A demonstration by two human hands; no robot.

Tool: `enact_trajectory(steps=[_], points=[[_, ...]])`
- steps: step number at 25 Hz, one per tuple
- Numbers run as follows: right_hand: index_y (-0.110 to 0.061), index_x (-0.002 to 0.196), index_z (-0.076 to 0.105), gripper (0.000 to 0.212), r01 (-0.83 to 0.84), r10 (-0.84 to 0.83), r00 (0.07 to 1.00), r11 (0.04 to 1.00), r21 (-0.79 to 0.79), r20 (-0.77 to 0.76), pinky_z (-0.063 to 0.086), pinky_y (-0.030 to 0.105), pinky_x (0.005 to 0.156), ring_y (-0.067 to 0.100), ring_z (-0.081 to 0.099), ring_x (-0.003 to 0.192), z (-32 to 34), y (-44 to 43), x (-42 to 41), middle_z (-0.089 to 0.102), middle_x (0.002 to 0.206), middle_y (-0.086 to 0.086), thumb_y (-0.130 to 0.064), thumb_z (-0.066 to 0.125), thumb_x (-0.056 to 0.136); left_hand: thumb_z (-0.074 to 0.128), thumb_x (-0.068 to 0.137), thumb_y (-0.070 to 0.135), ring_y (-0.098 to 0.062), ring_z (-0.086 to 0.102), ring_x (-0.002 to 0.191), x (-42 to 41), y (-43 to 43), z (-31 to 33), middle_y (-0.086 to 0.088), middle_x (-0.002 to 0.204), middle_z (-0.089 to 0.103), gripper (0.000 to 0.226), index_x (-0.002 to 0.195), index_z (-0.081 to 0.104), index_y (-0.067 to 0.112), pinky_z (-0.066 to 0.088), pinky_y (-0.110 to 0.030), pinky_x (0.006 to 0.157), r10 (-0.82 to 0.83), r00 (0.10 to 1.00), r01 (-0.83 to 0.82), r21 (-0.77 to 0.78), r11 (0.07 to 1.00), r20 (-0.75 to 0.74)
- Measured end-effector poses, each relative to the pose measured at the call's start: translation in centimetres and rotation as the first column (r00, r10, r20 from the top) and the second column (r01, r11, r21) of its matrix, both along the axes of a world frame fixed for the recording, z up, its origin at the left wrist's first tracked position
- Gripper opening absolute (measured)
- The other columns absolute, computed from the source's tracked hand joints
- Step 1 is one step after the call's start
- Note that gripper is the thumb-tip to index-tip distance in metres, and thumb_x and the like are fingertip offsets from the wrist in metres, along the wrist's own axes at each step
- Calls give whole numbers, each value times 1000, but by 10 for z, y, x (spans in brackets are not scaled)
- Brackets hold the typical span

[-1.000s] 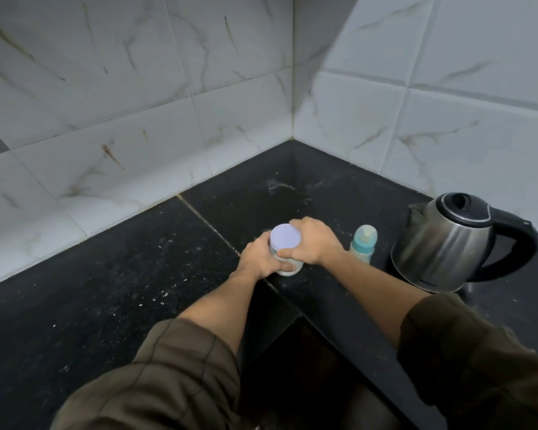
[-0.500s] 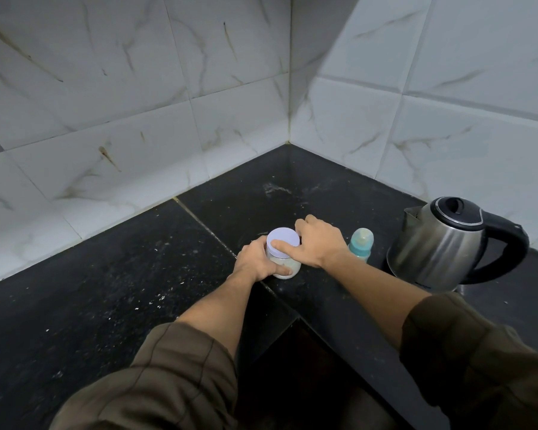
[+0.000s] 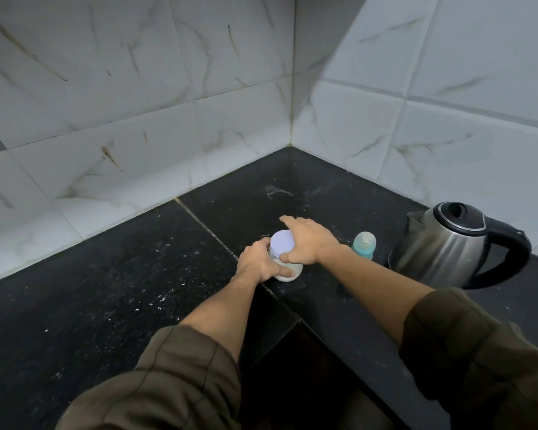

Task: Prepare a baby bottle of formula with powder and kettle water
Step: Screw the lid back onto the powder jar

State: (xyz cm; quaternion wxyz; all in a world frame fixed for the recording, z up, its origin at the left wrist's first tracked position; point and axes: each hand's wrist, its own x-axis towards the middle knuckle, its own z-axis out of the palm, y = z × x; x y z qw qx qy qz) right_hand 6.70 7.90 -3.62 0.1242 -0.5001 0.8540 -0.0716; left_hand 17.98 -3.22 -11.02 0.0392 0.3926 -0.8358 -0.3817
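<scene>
Standing upright on the counter (image 3: 106, 290), long axis vertical and mouth pointing up, the jar (image 3: 295, 268) is sitting near the front edge, left of the bottle and kettle. Jar: small, round, clear-walled, holding pale powder (image 3: 288, 277); lid (image 3: 281, 242) flat, circular, matte lavender-white, in place on top. The left hand (image 3: 258, 262) is gripping the jar's body, fingers curled round its left side, thumb lying across the front. The right hand (image 3: 311, 240) is lying over the lid's right side, fingers stretched nearly straight past the rim, thumb touching the lid's near edge. Bottle (image 3: 364, 243): short, teal, translucent teat pointing up, standing just beside the right wrist. Kettle (image 3: 441, 249): rounded brushed steel, black lid, looped black handle pointing right. Counter: glossy black speckled stone, flecked white. Walls (image 3: 137, 88): glossy white veined tiles. Sleeves (image 3: 174, 383): olive cloth, creased.
</scene>
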Motion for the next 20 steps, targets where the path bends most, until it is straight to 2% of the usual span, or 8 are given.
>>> enact_trajectory(steps=[3,5,7,9,11,14,16,20], points=[[-16,106,61,72,162,-161,956,987,-18,-247,45,38,76,25,60,93,2,-2,6,68,106,4,-83,50,82,96,40,51,-18,62,114,-1,-1,0,10,114,71,97,129,62,35,54,-42,98,8,1000,-8,0,1000,8],[-16,95,66,72,196,-210,940,978,-78,-268,46,37,76,25,61,90,5,-2,6,67,99,4,-83,44,85,96,40,51,-18,61,116,-1,-2,0,10,114,70,98,131,61,35,54,-42,99,4,1000,-4,-2,1000,10],[-18,115,66,61,112,-127,982,988,-108,-141,50,39,86,26,59,110,5,-5,0,62,116,4,-70,61,84,98,43,49,-18,61,116,-1,-2,1,9,116,70,100,134,60,35,53,-40,98,6,1000,-6,-2,1000,1],[-21,146,49,78,-34,33,999,999,19,38,49,42,101,27,50,130,7,-8,-2,52,140,5,-50,75,79,100,46,46,-18,62,115,-1,-2,2,8,116,70,98,134,60,34,53,-37,96,8,1000,-8,-6,1000,-6],[-20,153,43,86,-76,72,996,992,101,48,49,41,102,28,52,130,6,-10,-2,52,143,5,-45,77,78,100,47,45,-18,63,113,-1,-2,2,9,116,71,95,133,61,32,53,-36,95,7,1000,-7,-10,1000,-7],[-17,98,63,61,64,-60,988,998,19,-145,49,36,71,25,65,94,4,-10,1,65,100,1,-72,72,73,100,49,42,-20,64,114,-1,0,4,8,116,71,94,134,60,33,54,-38,96,15,1000,-15,-18,1000,-3],[-16,84,59,71,123,-121,972,992,-1,-201,45,33,64,23,63,82,3,-10,1,61,89,0,-87,62,71,100,51,42,-20,64,113,-2,0,7,7,115,72,89,131,61,31,55,-39,97,12,1000,-12,-28,1000,8],[-18,137,54,79,-84,90,995,991,107,-51,53,39,88,29,59,114,4,-12,-2,56,126,5,-59,76,74,101,50,41,-19,65,112,-1,1,7,9,114,72,92,133,61,30,54,-37,97,16,1000,-16,-24,1000,4]])
